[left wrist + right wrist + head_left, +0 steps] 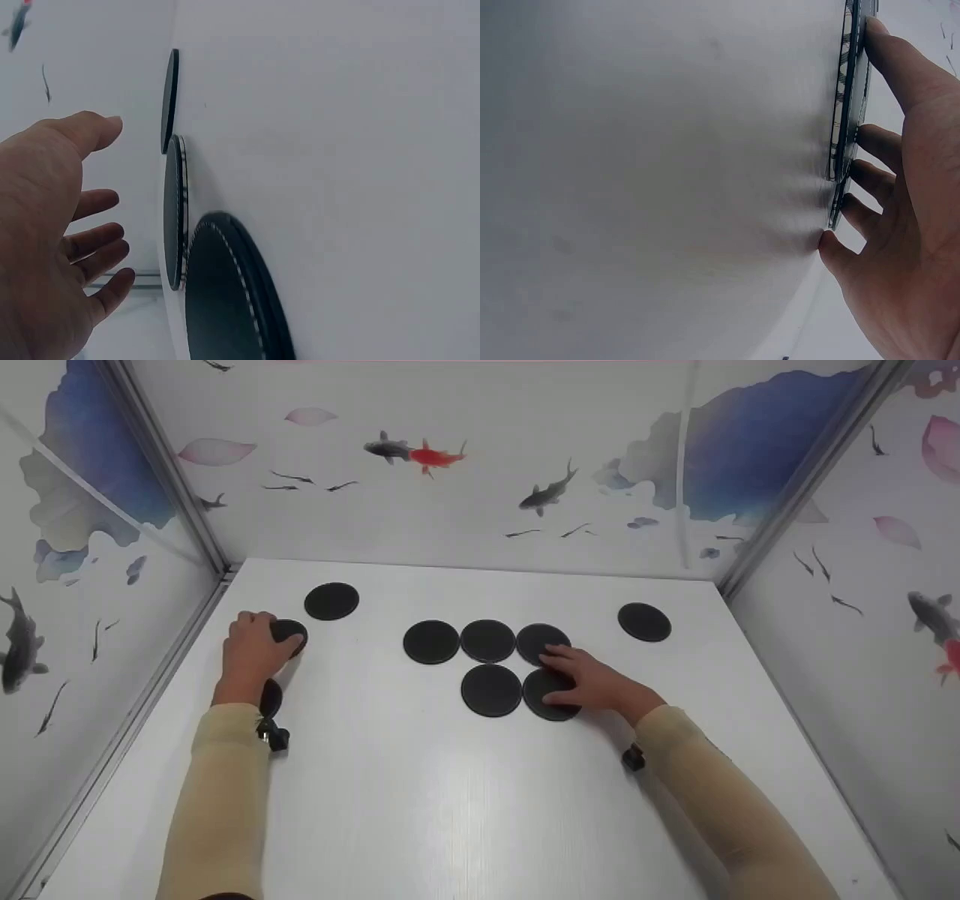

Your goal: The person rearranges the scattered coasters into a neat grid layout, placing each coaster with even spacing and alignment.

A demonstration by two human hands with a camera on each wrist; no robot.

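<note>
Over a black round coaster (288, 636) at the left of the table hovers my left hand (255, 652), its fingers loosely bent and apart. The left wrist view shows nothing in its grasp; a stitched coaster (175, 217) lies below it. A closer coaster (225, 296) has pale stitching round its edge. My right hand (592, 679) rests its thumb and fingertips on the front right coaster (541, 705) and the one behind it (536, 641). In the right wrist view, the spread fingers (874, 180) meet the coasters' upper faces and edges.
Three coasters touch in a back row, including a left one (431, 642) and a middle one (488, 640). Another coaster (491, 690) lies in front. Separate coasters lie at back left (331, 601) and far right (644, 622). Printed panels (450, 525) wall in the white table (390, 787).
</note>
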